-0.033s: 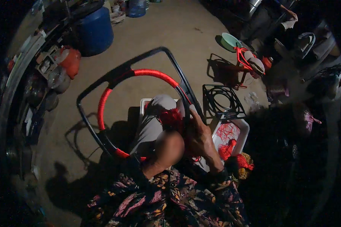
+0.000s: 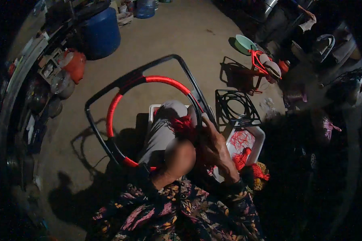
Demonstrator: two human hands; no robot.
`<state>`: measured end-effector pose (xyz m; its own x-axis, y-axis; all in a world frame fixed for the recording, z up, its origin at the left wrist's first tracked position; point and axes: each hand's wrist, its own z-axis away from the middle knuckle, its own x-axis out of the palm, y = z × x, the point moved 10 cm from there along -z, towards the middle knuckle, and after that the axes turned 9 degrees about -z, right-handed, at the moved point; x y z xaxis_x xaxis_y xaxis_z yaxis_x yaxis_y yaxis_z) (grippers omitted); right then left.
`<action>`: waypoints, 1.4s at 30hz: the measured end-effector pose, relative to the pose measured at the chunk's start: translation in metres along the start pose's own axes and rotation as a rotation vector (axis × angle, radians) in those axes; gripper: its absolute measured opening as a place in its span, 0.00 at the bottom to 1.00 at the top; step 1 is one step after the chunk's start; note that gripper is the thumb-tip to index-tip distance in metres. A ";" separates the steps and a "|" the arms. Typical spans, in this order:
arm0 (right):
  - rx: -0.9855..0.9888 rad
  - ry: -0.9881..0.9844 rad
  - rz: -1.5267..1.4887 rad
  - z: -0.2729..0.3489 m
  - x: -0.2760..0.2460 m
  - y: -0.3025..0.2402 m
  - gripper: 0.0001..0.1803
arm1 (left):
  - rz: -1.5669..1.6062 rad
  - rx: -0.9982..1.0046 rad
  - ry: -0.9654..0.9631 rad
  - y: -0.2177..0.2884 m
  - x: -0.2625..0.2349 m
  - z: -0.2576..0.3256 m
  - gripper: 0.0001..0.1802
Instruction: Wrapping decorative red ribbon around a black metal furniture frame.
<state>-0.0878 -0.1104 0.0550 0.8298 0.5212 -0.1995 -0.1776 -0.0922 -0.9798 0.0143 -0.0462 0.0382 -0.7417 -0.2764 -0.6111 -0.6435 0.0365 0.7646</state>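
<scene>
So there's this black frame (image 2: 149, 68) with a ring inside it, partly wrapped in red cord (image 2: 165, 81), propped over the person's lap. Right hand (image 2: 215, 146) sits on the frame's right bar, fingers (image 2: 207, 124) curled around it next to a bunch of red cord (image 2: 183, 124). Left hand (image 2: 180, 156) is blurred, so can't tell how its fingers are set or what it holds. A white tray (image 2: 257, 134) with more red cord sits just beside the right hand, and another black frame (image 2: 235, 106) lies on the floor behind that.
</scene>
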 end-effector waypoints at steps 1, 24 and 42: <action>0.001 -0.002 -0.002 0.002 -0.001 -0.001 0.34 | 0.016 0.025 0.001 -0.002 0.006 0.001 0.07; -0.177 -0.152 0.146 -0.033 0.028 -0.036 0.15 | 0.067 -0.041 0.088 -0.052 0.029 0.012 0.08; 0.469 0.723 -0.548 0.234 -0.198 0.094 0.26 | 0.525 -0.314 -0.233 -0.058 0.041 -0.001 0.15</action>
<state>-0.3929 -0.0243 0.0059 0.9522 -0.2600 0.1606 0.2626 0.4274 -0.8650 0.0213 -0.0606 -0.0308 -0.9866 -0.0819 -0.1413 -0.1245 -0.1822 0.9753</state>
